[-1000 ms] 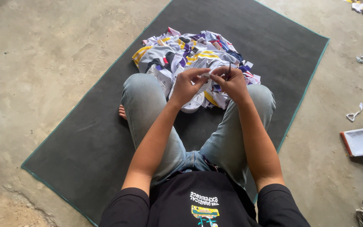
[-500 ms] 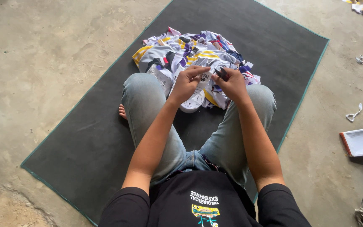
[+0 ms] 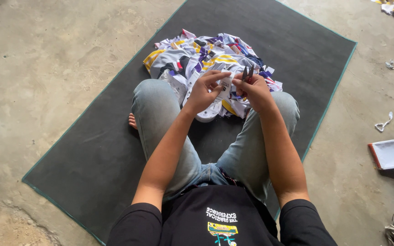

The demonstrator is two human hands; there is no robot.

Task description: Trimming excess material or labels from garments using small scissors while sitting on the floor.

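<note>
Centrally, above the knees, the left hand [image 3: 204,92] pinches a white cloth [image 3: 224,86]; the right hand [image 3: 253,89] grips small snips [image 3: 247,73], blades up, touching it. Behind, a cloth heap [image 3: 206,54] lies near the mat's [image 3: 92,150] far edge.

Fabric pile [image 3: 206,54] on mat [image 3: 92,155], before knees — mat on floor [image 3: 37,59]; scraps [image 3: 383,123] right, off mat.
</note>
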